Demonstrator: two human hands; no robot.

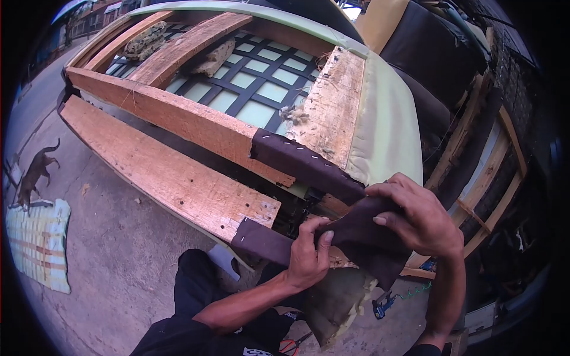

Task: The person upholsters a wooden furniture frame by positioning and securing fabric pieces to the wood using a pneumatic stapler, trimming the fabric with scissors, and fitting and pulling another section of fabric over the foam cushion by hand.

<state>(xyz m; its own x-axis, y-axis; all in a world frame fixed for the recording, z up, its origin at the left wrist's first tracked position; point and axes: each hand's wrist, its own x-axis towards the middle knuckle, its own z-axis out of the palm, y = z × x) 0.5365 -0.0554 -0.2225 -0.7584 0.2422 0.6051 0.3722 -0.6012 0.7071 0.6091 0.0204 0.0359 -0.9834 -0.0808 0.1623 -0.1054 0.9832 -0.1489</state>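
Dark brown upholstery fabric point(371, 234) hangs over the near right corner of a wooden sofa frame point(172, 169). My left hand point(310, 254) pinches the fabric's left edge between thumb and fingers. Higher up and to the right, my right hand point(412, 216) grips the same fabric, its fingers bent over the top edge. A stapled strip of the dark fabric point(303, 155) wraps the rail just behind my hands. Another dark strip point(259, 240) covers the end of the lower board, left of my left hand. The wood directly under the fabric is mostly hidden.
Pale green foam point(389, 118) pads the frame's right side, and black webbing point(255, 83) crosses its inside. A blue air stapler point(383, 307) with a green coiled hose lies on the floor, near red-handled scissors point(291, 345). A dog point(37, 172) stands at left beside a foam sheet point(40, 243).
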